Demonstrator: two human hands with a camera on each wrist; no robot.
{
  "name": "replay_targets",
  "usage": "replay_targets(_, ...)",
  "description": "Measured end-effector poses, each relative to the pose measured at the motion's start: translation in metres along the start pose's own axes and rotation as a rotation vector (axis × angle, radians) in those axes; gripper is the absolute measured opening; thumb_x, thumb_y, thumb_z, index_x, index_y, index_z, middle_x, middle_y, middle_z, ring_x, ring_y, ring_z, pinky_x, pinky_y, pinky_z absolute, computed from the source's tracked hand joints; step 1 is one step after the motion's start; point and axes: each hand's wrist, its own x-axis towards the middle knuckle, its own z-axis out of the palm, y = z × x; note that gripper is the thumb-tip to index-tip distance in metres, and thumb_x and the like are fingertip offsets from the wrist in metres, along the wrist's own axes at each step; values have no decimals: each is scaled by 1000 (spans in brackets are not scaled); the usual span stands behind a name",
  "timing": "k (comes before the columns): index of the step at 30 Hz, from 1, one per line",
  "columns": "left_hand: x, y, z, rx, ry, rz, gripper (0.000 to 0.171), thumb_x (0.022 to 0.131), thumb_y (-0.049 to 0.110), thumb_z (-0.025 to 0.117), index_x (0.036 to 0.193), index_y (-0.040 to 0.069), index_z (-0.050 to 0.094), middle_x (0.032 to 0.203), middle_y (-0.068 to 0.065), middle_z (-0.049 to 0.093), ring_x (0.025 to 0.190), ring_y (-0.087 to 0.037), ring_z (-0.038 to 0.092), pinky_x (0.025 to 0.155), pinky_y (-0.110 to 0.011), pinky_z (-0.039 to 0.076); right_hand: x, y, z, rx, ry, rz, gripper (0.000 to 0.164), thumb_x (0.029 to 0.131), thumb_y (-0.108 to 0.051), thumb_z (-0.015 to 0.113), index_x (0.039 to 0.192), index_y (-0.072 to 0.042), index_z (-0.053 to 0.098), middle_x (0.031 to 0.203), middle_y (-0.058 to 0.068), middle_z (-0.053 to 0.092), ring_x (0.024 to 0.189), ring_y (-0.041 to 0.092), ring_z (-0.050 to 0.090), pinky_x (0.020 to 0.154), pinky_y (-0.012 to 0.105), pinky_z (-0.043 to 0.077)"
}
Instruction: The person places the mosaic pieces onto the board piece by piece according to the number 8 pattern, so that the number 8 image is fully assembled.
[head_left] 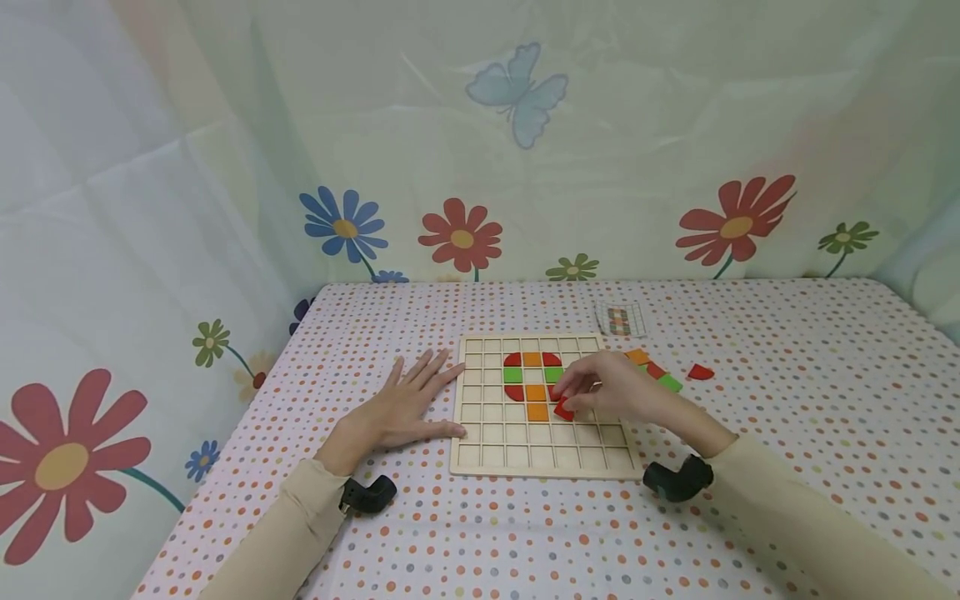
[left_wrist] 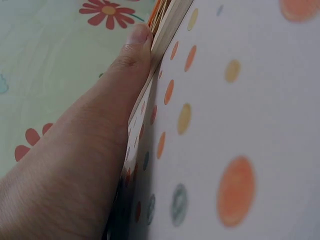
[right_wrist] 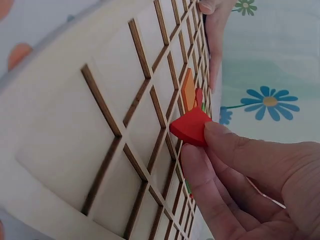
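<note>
A square wooden grid board (head_left: 495, 457) lies on the table. Between thumb and fingers my right hand (head_left: 611, 385) pinches a red quarter-round tile (right_wrist: 190, 126), tilted, over the board just right of the lowest orange tile (head_left: 537, 412). Above that spot, red quarter-round, orange and green tiles (head_left: 513, 375) sit in the cells; my right hand partly covers the ones on the right. My left hand (head_left: 405, 406) rests with spread fingers beside the board, its thumb (left_wrist: 137, 42) and a fingertip at the left edge.
Right of the board lie several loose orange, red and green tiles (head_left: 670, 382), with a single red quarter-round tile (head_left: 701, 372) farther right. A small card with a printed grid pattern (head_left: 621, 319) lies behind the board. A dotted cloth (head_left: 420, 533) covers the table.
</note>
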Motion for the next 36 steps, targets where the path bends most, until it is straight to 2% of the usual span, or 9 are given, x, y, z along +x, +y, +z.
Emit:
replay_targets(4,1,0,0,-2,-5,-10,97,96,71,57,170,27,13,176,-8,2,161,-33,-1,126,-64,-3,4,1,0,26,-19,51,8,88,2,81,95,-1,79,88,1,76,77,14,67,70,25,57)
replay_targets(9,2,1,-1,2,-15,-17,97,96,72,56,170,28,12,176,-7,1,161,-32,-2,126,-63,-4,5,-1,4,-12,-17,82,9,88,-1,83,96,-4,83,94,2,78,80,12,68,72,26,56)
replay_targets(16,2,1,-2,7,-17,-21,97,96,73,56,170,28,12,176,-8,1,161,-32,-2,126,-63,-5,5,-3,8,-75,-10,48,14,87,0,83,100,-4,84,94,-1,76,84,13,64,72,25,56)
replay_targets(21,2,0,0,1,-16,-25,98,96,73,56,170,28,12,176,-8,1,161,-32,-2,126,-63,-4,6,-6,12,-90,-12,65,13,88,-1,83,101,-3,84,92,-1,74,84,14,63,73,25,55)
replay_targets(26,1,0,0,-1,-12,-30,98,95,72,57,170,28,13,176,-7,2,162,-33,-1,126,-63,-5,5,-11,18,-128,21,80,14,88,-2,83,102,-3,84,86,-3,68,81,13,59,69,24,51)
replay_targets(31,1,-1,1,-6,-22,-37,98,95,74,55,170,28,13,177,-7,1,162,-32,-2,126,-63,-5,0,-13,25,-165,63,43,12,89,3,80,99,-3,84,87,-2,67,83,13,63,73,26,56)
replay_targets(36,2,-1,2,3,-29,-34,98,94,77,52,170,29,12,177,-7,0,162,-33,-2,125,-63,-6,-10,-7,24,-124,85,41,17,89,2,80,103,-7,84,94,-4,70,90,14,66,80,31,60)
